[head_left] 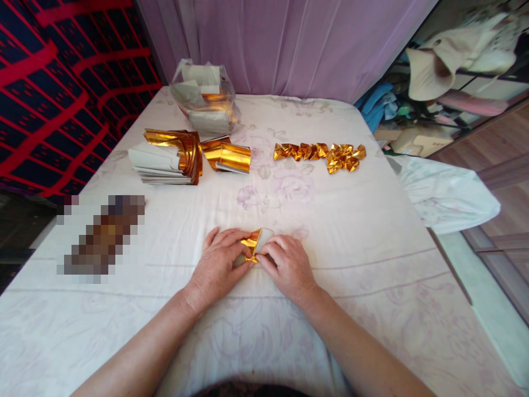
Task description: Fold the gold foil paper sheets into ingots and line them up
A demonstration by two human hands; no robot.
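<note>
The gold paper (253, 245) sits dead centre between my hands, at twelve o'clock from me, on the white cloth (330, 231). My left hand (219, 264) and right hand (285, 263) are together, fingertips pinching it from nine and three; neither is nearer. It's small, shiny gold with a white underside, partly folded, its point tipping toward one o'clock.

1 head-worn view looks forward and down from above the near edge of the cloth-covered table (372, 309), close over it, facing the purple curtain (289, 44).
</note>
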